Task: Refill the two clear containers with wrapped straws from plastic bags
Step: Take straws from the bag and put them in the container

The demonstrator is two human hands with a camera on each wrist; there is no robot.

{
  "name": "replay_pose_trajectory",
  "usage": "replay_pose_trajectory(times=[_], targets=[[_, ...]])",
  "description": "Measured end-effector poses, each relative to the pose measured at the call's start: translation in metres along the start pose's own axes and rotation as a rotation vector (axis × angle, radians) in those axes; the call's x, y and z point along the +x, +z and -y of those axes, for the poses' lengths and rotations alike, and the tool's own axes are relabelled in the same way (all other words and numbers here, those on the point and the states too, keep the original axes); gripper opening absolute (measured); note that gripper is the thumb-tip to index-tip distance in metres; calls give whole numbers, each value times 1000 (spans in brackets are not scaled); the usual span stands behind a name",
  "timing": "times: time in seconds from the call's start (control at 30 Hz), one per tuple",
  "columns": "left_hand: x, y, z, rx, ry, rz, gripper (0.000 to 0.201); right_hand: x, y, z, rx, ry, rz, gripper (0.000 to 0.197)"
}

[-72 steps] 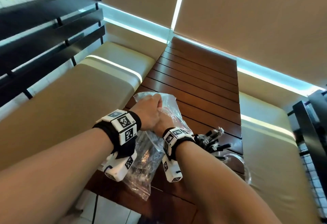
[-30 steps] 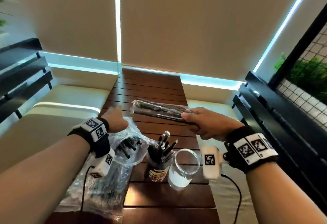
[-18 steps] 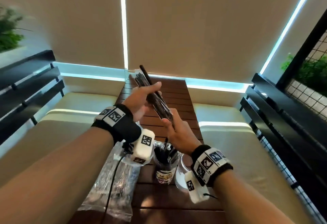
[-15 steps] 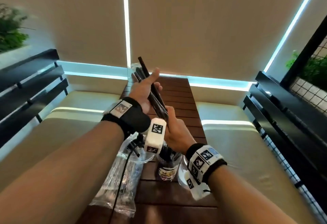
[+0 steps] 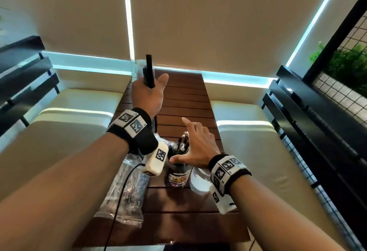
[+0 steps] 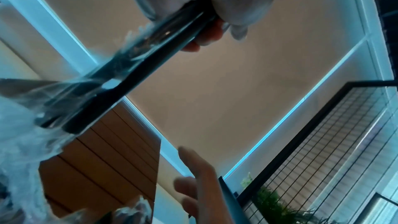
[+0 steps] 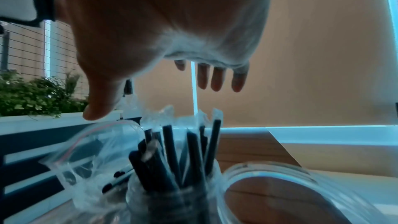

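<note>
The left hand is gripping a bundle of wrapped straws upright above the table, likely to align them for dropping into a container. The right hand, fingers spread and holding nothing, is hovering over the labelled container already holding straws, while the second clear container is standing empty just beside it, the plastic bag lying to their left.
</note>
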State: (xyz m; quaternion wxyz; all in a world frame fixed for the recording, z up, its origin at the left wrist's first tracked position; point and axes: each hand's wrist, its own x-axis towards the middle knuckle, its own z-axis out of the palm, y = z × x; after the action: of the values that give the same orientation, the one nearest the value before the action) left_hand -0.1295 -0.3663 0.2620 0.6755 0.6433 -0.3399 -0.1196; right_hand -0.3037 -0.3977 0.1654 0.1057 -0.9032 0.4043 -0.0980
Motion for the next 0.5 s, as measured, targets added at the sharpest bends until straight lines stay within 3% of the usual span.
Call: replay_pose_trajectory(times=[0.13, 0.3, 0.5], targets=[[-4, 0, 18, 46, 10, 12, 50, -6, 22, -12, 73, 100, 99, 139], [-23, 16, 28, 17, 9, 44, 59, -3, 46, -9, 305, 145, 102, 140], [-32, 36, 27, -187, -118, 95, 40, 2, 57, -1, 527, 153, 50, 124]])
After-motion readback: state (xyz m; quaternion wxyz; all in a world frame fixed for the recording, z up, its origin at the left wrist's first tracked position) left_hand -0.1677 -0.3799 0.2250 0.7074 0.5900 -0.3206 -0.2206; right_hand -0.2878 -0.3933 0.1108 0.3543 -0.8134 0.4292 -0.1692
